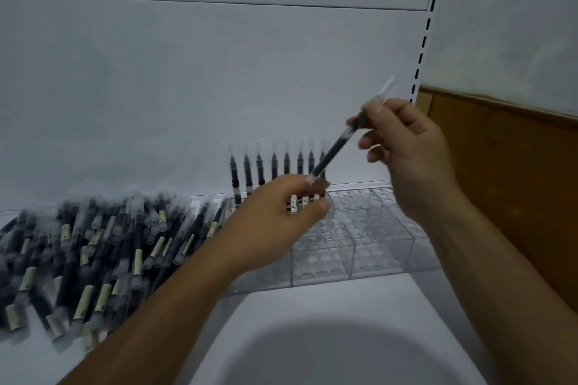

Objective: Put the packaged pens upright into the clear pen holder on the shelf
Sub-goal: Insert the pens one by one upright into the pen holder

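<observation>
- Held pen: one dark pen in a clear sleeve. It slants in the air above the holder, with the sleeve's long clear end up and to the right.
- Right hand: thumb and forefinger pinch the pen's upper part, and the other fingers are loosely curled below.
- Left hand: the curled fingertips meet the pen's lower end and the thumb is held apart beneath. It cannot be told whether this hand grips the pen or only steadies it.
- Clear pen holder: a tiered acrylic block on the shelf, with rows of round sockets, most of them vacant.
- Upright pens: a single row stands in the holder's back tier against the back panel.
- Pen pile: many sleeved pens lie loose on the shelf to the left of the holder.
- Handling, judged: the pen looks light and its barrel stiff. The glossy sleeve is probably slippery and its empty end floppy, so the firm barrel near the middle is the better place to hold, not the clear tail.
- Caution, judged: the sockets look narrow, so the lower tip needs guiding, and the standing row nearby could be knocked.
</observation>
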{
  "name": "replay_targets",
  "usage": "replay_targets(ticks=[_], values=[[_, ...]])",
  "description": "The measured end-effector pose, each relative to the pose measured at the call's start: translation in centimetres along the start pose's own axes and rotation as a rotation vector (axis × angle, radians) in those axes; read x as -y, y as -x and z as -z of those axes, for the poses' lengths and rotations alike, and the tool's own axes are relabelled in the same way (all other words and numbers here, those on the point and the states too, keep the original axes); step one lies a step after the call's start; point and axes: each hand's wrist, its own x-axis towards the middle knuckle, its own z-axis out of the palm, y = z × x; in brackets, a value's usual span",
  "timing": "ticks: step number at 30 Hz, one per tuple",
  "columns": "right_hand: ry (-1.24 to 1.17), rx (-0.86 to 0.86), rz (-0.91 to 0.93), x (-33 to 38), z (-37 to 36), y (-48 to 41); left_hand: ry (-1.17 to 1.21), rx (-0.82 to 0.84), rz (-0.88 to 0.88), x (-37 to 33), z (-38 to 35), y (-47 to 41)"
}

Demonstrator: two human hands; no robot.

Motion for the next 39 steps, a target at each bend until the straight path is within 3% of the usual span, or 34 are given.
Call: replay_targets(ticks=[4,7,16,21,32,39], values=[[0.127,-0.190,0.048,-0.4,1.4,-0.8,-0.335,0.107,-0.075,-0.3,-0.6,0.2],[0.322,-0.154,0.100,-1.2,1.5,-0.9,-0.438,0.125,-0.094,-0.3,-0.8,0.3],[0.698,0.009,0.150,-3.3,1.2,-0.8,-0.455,0.122,-0.117,-0.2,-0.9,0.0],[0.936,0.179,0.053,-4.4,0.7,-0.7,-0.451,0.122,-0.126,-0.1,-1.0,0.0],[1.016,0.172,-0.029,-2.8,0.4,0.1,-0.461,0.144,-0.129,-0.7,-0.7,-0.1],[1.128,0.139,0.012,-1.0,0.3,2.0,-0.566,0.155,-0.123,-1.9,0.6,0.4]])
